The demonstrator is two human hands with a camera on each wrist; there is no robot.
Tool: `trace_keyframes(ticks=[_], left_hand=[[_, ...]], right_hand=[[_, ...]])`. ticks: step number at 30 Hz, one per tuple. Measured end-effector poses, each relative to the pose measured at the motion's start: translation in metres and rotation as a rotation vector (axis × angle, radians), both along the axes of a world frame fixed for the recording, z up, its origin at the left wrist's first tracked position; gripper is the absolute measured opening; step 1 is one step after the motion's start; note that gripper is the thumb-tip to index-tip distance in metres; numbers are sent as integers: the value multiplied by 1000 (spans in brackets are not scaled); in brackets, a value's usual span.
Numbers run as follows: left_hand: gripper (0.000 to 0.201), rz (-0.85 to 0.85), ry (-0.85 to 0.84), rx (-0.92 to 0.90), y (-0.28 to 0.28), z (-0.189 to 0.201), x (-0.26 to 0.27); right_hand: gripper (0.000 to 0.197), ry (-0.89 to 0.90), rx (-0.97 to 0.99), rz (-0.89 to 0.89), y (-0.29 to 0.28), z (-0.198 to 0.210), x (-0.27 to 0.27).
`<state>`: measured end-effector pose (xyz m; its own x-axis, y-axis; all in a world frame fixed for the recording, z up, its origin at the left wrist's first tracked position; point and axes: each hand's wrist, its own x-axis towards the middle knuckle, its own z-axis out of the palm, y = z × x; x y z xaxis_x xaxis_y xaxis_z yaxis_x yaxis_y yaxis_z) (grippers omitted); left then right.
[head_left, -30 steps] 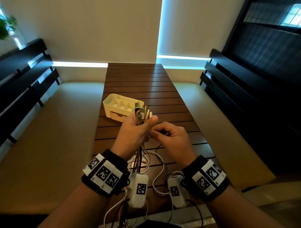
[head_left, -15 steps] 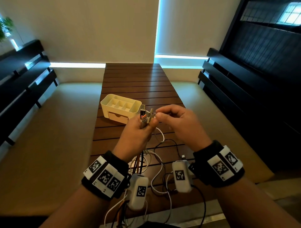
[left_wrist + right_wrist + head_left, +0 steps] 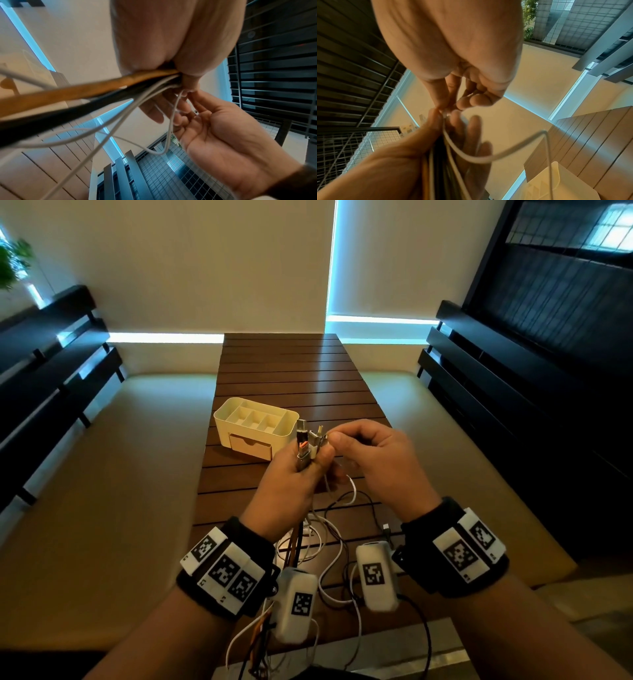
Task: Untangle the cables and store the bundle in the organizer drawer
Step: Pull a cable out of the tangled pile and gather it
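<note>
My left hand [image 3: 294,477] grips a bundle of cables [image 3: 306,445] upright, their plug ends sticking up above the fist. Orange, black and white cables [image 3: 96,92] run out below that fist in the left wrist view. My right hand [image 3: 370,453] pinches the end of a white cable [image 3: 471,159] against the top of the bundle, thumb and forefinger meeting beside the left fingertips. Loose white and black cable loops [image 3: 337,518] trail down onto the wooden table [image 3: 284,371]. The cream organizer [image 3: 255,426] stands just beyond my hands, its small front drawer [image 3: 250,445] closed.
The slatted table runs away from me between two padded benches [image 3: 102,481]. Dark slatted bench backs [image 3: 513,392] line both sides. A black cable end [image 3: 387,529] lies on the table near my right wrist.
My right hand rose from below the left fist to the top of the bundle, bringing a white cable end up to the plugs. The left hand kept holding the bundle.
</note>
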<state>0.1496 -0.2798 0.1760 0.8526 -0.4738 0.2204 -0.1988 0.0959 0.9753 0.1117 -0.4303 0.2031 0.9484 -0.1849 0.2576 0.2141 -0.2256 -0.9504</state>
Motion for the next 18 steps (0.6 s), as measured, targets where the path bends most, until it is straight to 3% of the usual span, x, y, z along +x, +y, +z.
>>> trace_keyframes(ticks=[3, 6, 10, 12, 18], left_hand=[[40, 29, 21, -83, 1, 4, -4], [41, 72, 24, -102, 6, 10, -1], [29, 99, 45, -160, 8, 17, 1], [21, 88, 102, -230, 11, 21, 2], [29, 39, 120, -254, 30, 32, 13]], right_hand=[[6, -4, 31, 5, 3, -7, -6], [17, 115, 6, 170, 5, -20, -14], [18, 218, -219, 287, 3, -36, -16], [17, 210, -332, 283, 0, -43, -16], [11, 216, -339, 171, -26, -65, -16]])
